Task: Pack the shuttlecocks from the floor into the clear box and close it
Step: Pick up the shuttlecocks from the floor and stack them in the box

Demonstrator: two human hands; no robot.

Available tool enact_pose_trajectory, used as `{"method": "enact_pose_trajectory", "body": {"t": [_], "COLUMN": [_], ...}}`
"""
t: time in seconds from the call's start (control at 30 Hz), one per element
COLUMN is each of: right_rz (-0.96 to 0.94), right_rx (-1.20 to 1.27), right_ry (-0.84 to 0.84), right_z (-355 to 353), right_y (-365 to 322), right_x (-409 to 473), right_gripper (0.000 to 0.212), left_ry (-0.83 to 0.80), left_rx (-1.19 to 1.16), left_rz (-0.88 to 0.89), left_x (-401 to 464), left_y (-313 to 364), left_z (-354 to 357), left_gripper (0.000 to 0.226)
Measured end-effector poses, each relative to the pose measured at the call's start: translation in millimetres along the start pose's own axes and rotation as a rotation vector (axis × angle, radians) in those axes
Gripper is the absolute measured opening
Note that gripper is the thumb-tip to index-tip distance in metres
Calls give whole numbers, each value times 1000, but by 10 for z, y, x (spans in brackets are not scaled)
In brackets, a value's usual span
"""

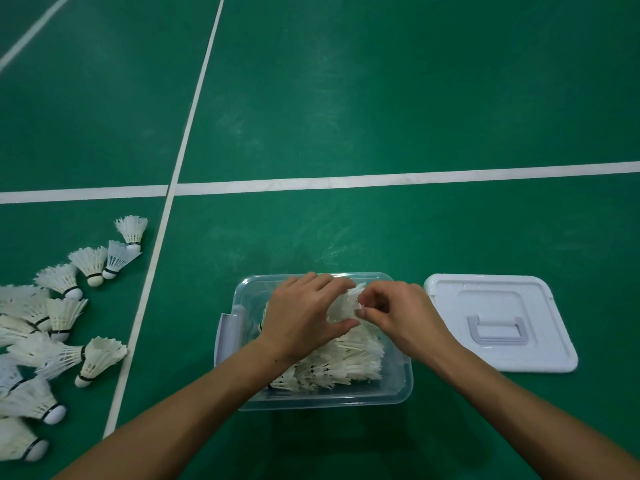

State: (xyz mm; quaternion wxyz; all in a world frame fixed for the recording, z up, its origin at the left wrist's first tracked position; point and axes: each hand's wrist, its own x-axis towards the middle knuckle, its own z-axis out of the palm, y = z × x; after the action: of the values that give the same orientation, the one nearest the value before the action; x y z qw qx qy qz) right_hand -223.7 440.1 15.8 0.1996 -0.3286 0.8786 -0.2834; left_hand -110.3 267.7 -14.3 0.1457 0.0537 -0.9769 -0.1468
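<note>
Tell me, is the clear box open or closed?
Open: the clear box has no cover, and its lid lies on the floor beside it.

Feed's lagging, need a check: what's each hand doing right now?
Left hand: fingers and thumb curled round a shuttlecock above the clear box.
Right hand: fingertips pinch the same shuttlecock.

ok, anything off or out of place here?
Nothing damaged. Many white feather shuttlecocks lie unpacked on the green floor at left, and the white lid lies beside the clear plastic box.
</note>
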Motion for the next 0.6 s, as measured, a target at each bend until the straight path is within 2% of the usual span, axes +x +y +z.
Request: {"method": "enact_pose_trajectory", "body": {"t": [0.2, 0.37, 0.6], "right_rz": [22, -61, -104], "right_rx": [-102, -69, 107], "right_ry": [11, 26, 88], "right_z": [57, 6, -151], "right_y": [27, 63, 137], "right_x": [107, -55, -170], "right_gripper": [23, 38, 44], "left_ry": [-20, -62, -82], "left_rx": [-12, 36, -1], "left_rz": [-62, -80, -123], "left_x": [18, 20, -8], "left_y": [-19, -68, 10], "left_z": [48, 118, 143], "left_gripper": [46, 46, 54]}}
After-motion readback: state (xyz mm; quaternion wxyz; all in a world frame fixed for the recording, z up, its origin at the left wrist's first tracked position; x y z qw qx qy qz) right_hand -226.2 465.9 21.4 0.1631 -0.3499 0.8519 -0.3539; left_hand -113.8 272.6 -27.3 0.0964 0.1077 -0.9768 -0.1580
